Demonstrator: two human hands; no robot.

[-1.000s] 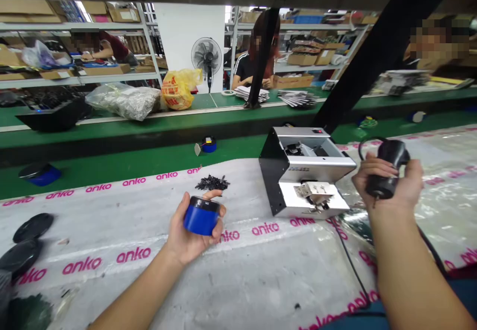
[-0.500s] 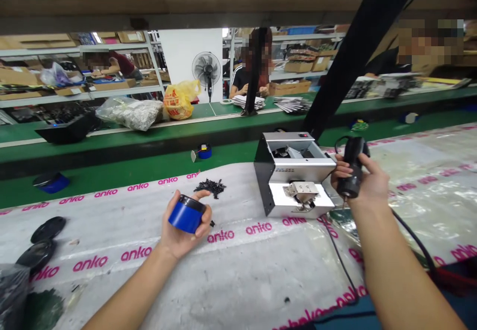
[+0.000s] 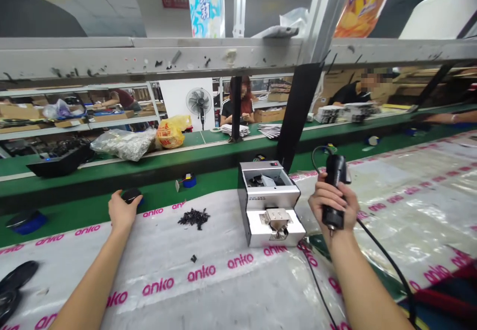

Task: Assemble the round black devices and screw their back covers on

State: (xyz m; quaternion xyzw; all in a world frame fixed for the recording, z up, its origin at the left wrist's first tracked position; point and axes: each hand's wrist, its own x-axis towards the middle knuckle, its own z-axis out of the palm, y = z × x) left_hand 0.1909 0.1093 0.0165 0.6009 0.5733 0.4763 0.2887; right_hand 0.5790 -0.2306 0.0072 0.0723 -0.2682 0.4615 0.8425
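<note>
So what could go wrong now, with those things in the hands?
The left hand has its fingers around a round black-and-blue case, which might slip onto the green surface. The black cylindrical corded tool in the right hand could bump the boxy silver-and-black machine nearby. And the left forearm might scatter the pile of tiny black pieces if it swept sideways.

- Round case: partly behind left hand
- Screwdriver: middle covered by right hand
- Black lids: cut by left edge
- Black bits: too small
</note>
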